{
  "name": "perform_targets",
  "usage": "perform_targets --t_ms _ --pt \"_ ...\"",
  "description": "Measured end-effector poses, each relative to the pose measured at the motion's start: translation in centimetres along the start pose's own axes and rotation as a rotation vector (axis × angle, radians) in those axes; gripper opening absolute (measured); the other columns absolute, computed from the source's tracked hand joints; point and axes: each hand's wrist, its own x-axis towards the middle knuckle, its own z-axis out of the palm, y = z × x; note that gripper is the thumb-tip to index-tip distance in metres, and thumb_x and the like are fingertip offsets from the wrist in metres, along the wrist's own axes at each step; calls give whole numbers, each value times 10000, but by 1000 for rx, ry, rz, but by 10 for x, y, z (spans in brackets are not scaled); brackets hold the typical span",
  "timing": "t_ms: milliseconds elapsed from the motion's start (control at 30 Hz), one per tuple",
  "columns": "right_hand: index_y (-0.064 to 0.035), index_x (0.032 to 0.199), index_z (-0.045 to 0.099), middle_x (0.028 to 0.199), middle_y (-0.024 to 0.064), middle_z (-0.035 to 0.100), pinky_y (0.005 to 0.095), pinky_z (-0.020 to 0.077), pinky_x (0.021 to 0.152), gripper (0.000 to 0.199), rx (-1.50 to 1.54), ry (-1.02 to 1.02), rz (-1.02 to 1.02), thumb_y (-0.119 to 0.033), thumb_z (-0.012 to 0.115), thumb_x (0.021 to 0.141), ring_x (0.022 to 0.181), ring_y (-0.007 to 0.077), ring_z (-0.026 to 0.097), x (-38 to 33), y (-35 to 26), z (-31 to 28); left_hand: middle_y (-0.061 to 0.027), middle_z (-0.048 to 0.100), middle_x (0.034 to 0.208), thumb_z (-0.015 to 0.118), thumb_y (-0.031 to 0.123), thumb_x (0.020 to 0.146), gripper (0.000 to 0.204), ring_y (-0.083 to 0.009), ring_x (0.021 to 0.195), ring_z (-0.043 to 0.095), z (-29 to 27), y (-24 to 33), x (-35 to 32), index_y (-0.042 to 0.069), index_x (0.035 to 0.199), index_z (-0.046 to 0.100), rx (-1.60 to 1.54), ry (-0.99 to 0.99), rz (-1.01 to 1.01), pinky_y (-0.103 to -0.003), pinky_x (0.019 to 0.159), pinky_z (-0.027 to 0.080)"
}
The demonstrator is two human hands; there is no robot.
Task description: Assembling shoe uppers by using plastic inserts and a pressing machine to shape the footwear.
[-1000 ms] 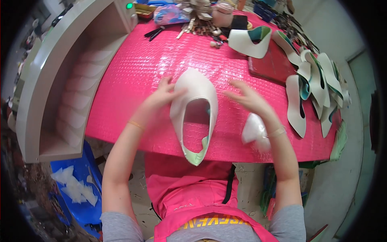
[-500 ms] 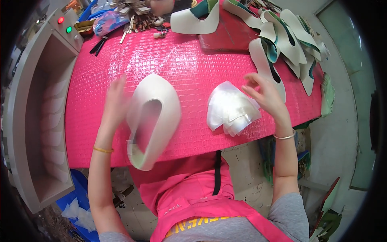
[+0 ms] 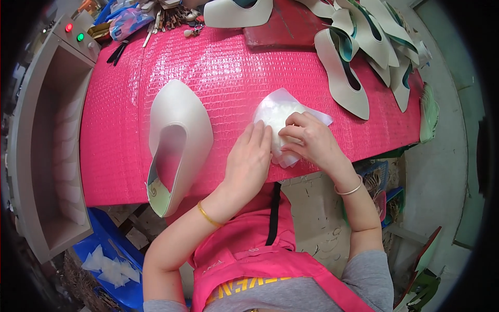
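A small stack of translucent, fan-shaped sheets [image 3: 280, 101] lies on the pink tabletop in front of me. My left hand [image 3: 248, 156] is open, its outstretched fingers lying against the stack's left side. From the right, my right hand [image 3: 309, 136] reaches over the stack with its fingers curled, pinching at the top sheet. That hand partly hides the sheets. Left of the stack, apart from both hands, rests a white shoe upper [image 3: 179, 104] with its toe pointing away from me. Its pale green lining shows at the near end.
A grey open-fronted machine [image 3: 31, 151] with red and green lights stands at the left. Several white shoe uppers [image 3: 340, 78] pile up at the far right, near a dark red board [image 3: 283, 28]. A blue bin [image 3: 122, 255] with white scraps sits below left.
My left hand has left the shoe upper's side and come right, onto the sheets. My right hand has moved left and down onto the stack. The shoe upper now lies still.
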Motion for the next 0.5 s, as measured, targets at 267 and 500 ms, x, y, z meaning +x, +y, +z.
perform_targets --t_ms 267,500 --pt "-84 769 592 752 11 529 304 448 565 168 -163 -70 -238 -110 663 620 661 182 525 -3 7 0 -190 523 1044 525 1 675 335 -312 950 535 16 -5 -14 -50 1006 512 -7 108 100 -335 729 487" --pt "-93 780 598 786 20 573 276 468 593 108 -303 73 -311 -107 622 676 727 172 573 -22 7 14 -167 544 1017 529 10 652 321 -298 925 552 14 -5 -23 -40 969 539 -96 78 163 -334 733 488"
